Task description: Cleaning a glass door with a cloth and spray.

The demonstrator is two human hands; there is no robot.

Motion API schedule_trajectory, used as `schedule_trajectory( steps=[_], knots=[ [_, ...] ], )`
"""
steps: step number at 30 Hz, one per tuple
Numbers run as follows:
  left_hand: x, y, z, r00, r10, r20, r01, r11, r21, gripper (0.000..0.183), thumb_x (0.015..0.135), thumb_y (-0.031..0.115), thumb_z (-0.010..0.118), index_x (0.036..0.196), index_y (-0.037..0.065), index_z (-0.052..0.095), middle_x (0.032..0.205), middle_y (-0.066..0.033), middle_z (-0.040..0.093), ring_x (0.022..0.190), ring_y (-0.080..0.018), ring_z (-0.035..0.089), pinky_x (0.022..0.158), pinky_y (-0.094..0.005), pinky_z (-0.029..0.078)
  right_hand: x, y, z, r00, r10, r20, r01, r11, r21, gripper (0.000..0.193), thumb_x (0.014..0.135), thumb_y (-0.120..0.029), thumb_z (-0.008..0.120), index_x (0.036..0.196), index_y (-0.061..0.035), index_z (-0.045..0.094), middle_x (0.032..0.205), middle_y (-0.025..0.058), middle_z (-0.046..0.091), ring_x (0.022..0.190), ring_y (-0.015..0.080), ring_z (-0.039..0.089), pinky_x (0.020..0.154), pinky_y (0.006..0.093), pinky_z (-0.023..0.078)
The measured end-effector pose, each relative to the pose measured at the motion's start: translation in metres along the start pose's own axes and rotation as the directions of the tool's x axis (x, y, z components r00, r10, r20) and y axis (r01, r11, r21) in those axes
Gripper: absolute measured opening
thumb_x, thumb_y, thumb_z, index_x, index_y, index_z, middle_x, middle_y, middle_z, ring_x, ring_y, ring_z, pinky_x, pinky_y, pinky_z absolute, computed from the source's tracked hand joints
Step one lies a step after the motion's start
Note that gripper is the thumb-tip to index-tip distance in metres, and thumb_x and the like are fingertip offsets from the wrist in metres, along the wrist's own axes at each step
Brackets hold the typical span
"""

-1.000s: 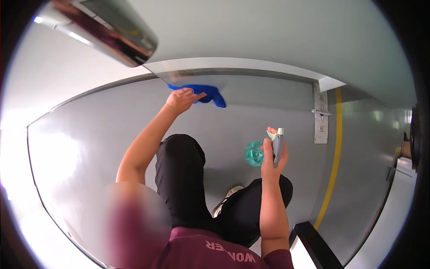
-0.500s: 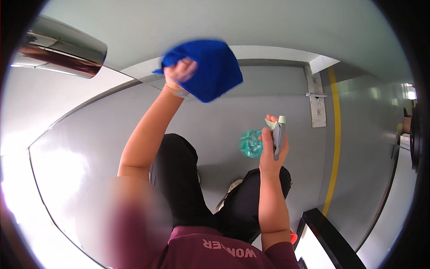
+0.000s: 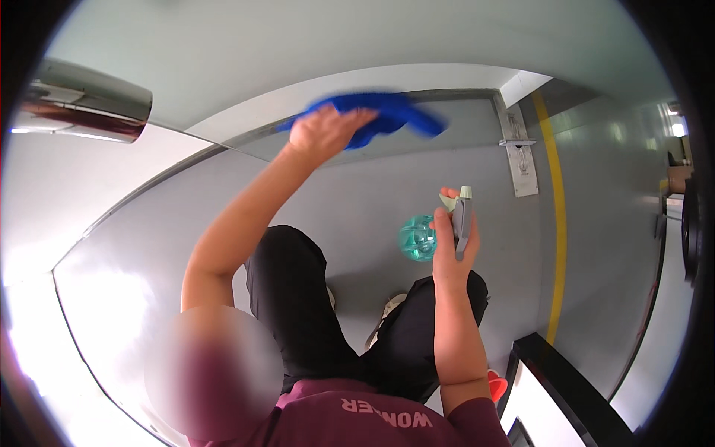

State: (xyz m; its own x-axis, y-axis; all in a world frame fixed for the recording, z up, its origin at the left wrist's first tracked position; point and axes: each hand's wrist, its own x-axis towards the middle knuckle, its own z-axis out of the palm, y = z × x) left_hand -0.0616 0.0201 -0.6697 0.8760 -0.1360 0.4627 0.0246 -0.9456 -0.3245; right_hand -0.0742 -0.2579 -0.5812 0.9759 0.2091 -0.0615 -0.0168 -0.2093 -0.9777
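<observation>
A blue cloth [image 3: 402, 115], smeared by motion, trails to the right from my left hand [image 3: 325, 132]. The fingers of that hand are closed on the cloth, close to the pale upright surface ahead of me. My right hand [image 3: 454, 249] grips a spray bottle [image 3: 421, 238] by its neck. The bottle has a clear teal body and a grey trigger head with a pale green nozzle. It hangs over the grey floor in front of my right knee, and part of its body is hidden behind my fingers.
A shiny metal cylinder [image 3: 89, 104] juts in at the upper left. Under me lies a grey floor [image 3: 357, 194] with a yellow stripe [image 3: 557, 223] on the right. A metal plate [image 3: 519, 153] is at the far right corner. A black-edged object [image 3: 570, 387] and something red [image 3: 497, 386] stand at lower right.
My left hand has moved slightly right, and the cloth has swung from spread out to a flatter, bunched shape. My right hand with the spray bottle has barely moved.
</observation>
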Motion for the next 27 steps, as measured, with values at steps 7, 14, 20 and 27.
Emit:
schedule_trajectory(
  steps=[7,14,20,27],
  knots=[
    [0.127,-0.017,-0.154,0.863,-0.425,-0.274,0.337,0.888,-0.314,0.050,0.089,0.029,0.044,0.136,0.012,0.046,0.146,-0.0122,0.036,0.137,-0.0347,0.026,0.109,-0.0543,0.016,0.001,-0.012,-0.005,1.000,0.013,-0.019,-0.012,0.997,0.072,0.030,0.084,-0.012,0.059,0.113,-0.0026,0.060,0.070,-0.0017,0.052,0.065,0.0050,0.048,0.063,0.0215,0.040],
    [0.026,0.035,0.037,0.966,0.260,0.002,-0.260,0.965,-0.032,0.042,0.086,0.016,0.050,0.128,0.021,0.053,0.123,0.0063,0.054,0.114,-0.0119,0.050,0.091,-0.0307,0.045,0.001,-0.015,-0.009,0.999,-0.035,0.022,0.034,0.997,0.064,0.029,0.085,-0.010,0.058,0.113,-0.0017,0.060,0.067,-0.0024,0.050,0.061,0.0046,0.044,0.060,0.0209,0.038],
    [-0.054,0.041,0.098,0.577,0.335,0.745,-0.185,0.942,-0.280,0.055,0.090,0.012,0.041,0.144,0.021,0.030,0.138,-0.0005,0.047,0.121,-0.0201,0.050,0.100,-0.0301,0.042,-0.001,-0.015,-0.012,0.996,0.033,0.084,-0.041,0.994,0.098,0.030,0.087,-0.011,0.058,0.115,-0.0002,0.057,0.070,-0.0021,0.051,0.063,0.0050,0.044,0.062,0.0223,0.039],
    [0.089,0.052,-0.041,0.897,-0.072,0.437,0.037,0.995,0.089,0.038,0.087,0.018,0.050,0.123,0.026,0.057,0.114,0.0040,0.059,0.093,-0.0160,0.061,0.081,-0.0325,0.049,-0.001,0.001,-0.016,0.992,-0.068,0.102,0.064,0.997,0.040,0.029,0.086,-0.012,0.059,0.113,0.0000,0.056,0.082,0.0083,0.060,0.076,0.0207,0.058,0.070,0.0305,0.045]
  ],
)
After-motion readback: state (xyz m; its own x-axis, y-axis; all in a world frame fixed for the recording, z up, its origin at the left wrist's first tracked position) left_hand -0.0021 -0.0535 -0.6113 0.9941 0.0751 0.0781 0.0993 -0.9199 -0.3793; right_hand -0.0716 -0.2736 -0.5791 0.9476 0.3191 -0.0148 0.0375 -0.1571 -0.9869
